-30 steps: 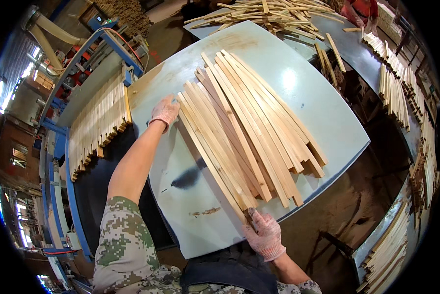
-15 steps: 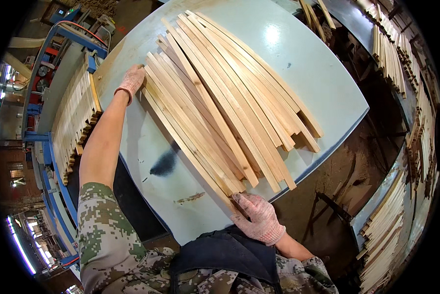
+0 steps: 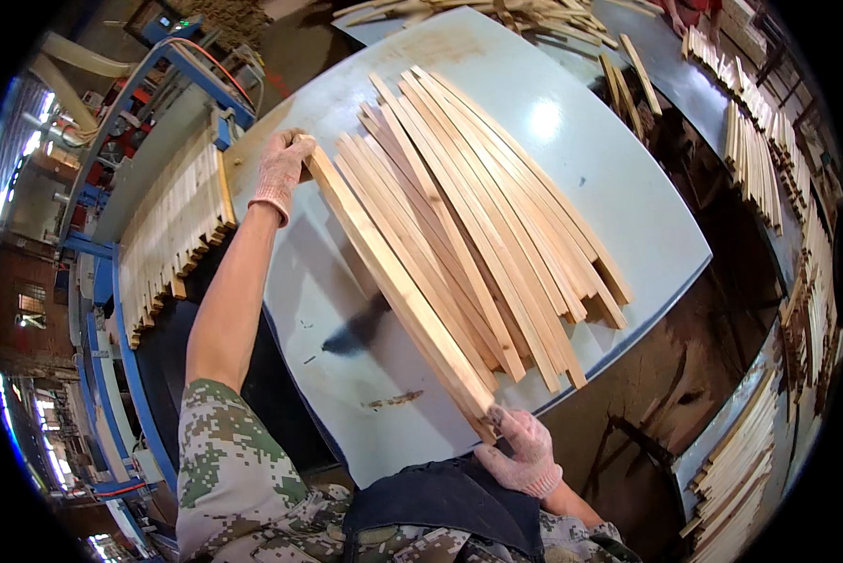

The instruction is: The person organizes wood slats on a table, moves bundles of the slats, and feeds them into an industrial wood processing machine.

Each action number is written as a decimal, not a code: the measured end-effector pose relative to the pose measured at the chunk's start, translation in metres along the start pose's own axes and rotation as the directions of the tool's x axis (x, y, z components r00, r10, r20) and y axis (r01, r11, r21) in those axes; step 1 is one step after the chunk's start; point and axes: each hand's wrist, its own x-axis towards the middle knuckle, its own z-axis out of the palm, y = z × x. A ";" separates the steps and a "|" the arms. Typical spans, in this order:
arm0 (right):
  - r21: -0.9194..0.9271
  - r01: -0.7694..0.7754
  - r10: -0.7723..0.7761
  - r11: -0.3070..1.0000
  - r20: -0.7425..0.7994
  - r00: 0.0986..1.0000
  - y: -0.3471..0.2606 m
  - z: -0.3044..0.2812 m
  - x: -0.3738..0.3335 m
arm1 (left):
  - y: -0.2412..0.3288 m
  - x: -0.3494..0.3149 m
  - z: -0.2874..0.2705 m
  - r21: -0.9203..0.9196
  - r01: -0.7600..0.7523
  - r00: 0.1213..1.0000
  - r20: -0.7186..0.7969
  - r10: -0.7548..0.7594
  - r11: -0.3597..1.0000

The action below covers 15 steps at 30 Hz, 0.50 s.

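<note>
Between my two gloved hands a long wooden strip [image 3: 393, 291] is lifted off the table, slanting from far left to near right. My left hand [image 3: 284, 169] is closed around its far end. At the near end, the thumb and fingers of my right hand [image 3: 523, 448] pinch it. Just right of it, a fanned pile of wooden strips [image 3: 496, 216] lies on the pale blue table [image 3: 628, 206]; their ends are uneven. Whether a second strip sits under the held one, I cannot tell.
A blue-framed machine [image 3: 182, 56] stands at left, with a row of upright-edged wooden strips [image 3: 182, 211] on it. More strip stacks [image 3: 736, 460] line a bench at right. Loose wood pieces [image 3: 553, 19] lie beyond the table. Another person's hand [image 3: 679, 23] shows at the far right.
Both hands have raised the leftmost strip away from the pile, opening a gap beside it. The view has shifted, so the table and pile sit lower and further right.
</note>
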 end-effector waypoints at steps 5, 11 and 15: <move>0.072 -0.115 0.111 0.991 0.062 0.992 -0.010 -0.005 -0.005 | 0.014 -0.022 -0.044 -0.410 0.007 1.000 0.027 0.005 0.912; 0.616 -0.253 0.360 0.746 -0.053 0.931 0.006 0.022 -0.045 | -0.008 -0.059 -0.084 -0.657 0.058 0.996 0.088 0.001 0.752; 0.673 -0.310 0.485 0.672 -0.083 0.871 -0.005 0.027 -0.059 | 0.006 -0.094 -0.080 -0.697 0.092 0.991 0.136 0.005 0.712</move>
